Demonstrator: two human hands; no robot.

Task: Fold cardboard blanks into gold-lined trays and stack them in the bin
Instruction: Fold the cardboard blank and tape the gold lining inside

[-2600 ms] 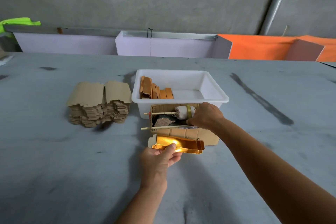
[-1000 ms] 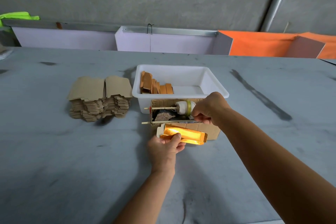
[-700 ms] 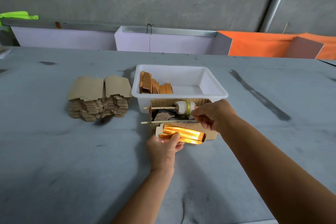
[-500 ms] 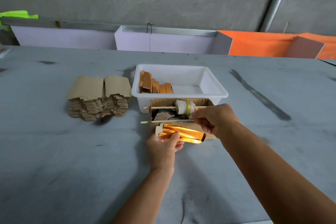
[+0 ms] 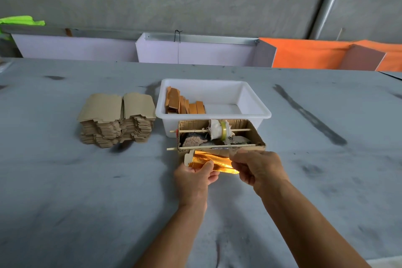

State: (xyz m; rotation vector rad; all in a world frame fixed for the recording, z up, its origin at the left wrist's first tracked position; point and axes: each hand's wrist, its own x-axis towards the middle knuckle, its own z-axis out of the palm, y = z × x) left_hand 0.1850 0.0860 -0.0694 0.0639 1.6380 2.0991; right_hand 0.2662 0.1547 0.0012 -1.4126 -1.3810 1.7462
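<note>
A half-folded cardboard tray with gold lining is held just above the table, in front of a small cardboard box. My left hand grips its left part, thumb on the gold inside. My right hand is at the tray's right end, thumb and forefinger pinching a small pale strip that looks like tape. The white bin behind the box holds several folded trays standing on edge at its left. A stack of flat cardboard blanks lies left of the bin.
The open cardboard box holds a tape roll on a wooden stick, a second stick across its front and some rags. White and orange panels line the table's far edge. A dark streak marks the table at right.
My right hand has drawn back from the tape roll in the box, down to the tray's right end. My left hand with the tray has shifted slightly toward the box.
</note>
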